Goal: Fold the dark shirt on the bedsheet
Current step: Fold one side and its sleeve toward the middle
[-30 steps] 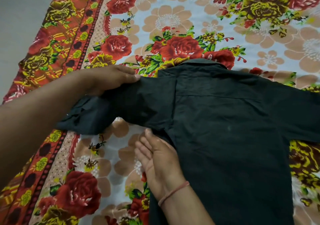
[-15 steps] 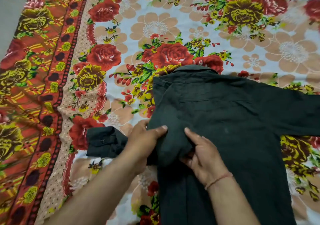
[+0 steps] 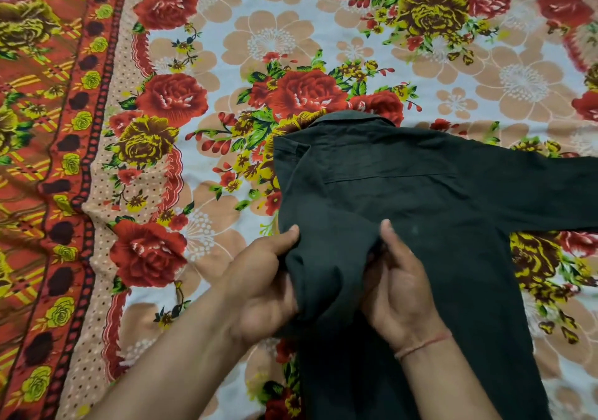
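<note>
The dark shirt (image 3: 420, 212) is spread back-up on the floral bedsheet (image 3: 226, 63). Its folded-in sleeve is gripped between the left hand (image 3: 262, 290) and right hand (image 3: 398, 287), thumbs on top, fingers tucked beneath the cloth.

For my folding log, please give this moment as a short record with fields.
garment: dark shirt, back side up, collar away from the person
surface: floral bedsheet
left hand: grips the folded-in sleeve fabric
right hand: grips the same fold from the other side
other sleeve: lies spread out, not folded
wrist: red thread on right wrist
</note>
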